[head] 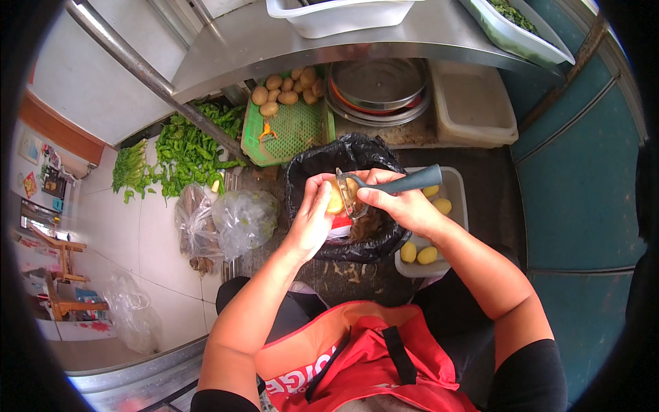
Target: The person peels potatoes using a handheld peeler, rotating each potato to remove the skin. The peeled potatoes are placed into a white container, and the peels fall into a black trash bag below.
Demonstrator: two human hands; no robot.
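Observation:
My left hand (313, 216) holds a partly peeled potato (335, 198) above a bin lined with a black plastic bag (350, 147). My right hand (399, 203) grips the grey handle of a vegetable peeler (406, 181), whose blade head lies against the potato's right side. Brown peelings (368, 226) and something red and white lie inside the bin. Just right of the bin, peeled yellow potatoes (426, 255) rest in a pale plastic tub (460, 201), partly hidden by my right forearm.
Unpeeled potatoes (288, 98) and an orange peeler (267, 133) lie in a green crate (288, 152). Metal pans (378, 85) sit beneath a steel shelf (247, 64). Green peppers (188, 149) and filled plastic bags (244, 221) are on the left floor. Teal cabinet doors (576, 195) stand at right.

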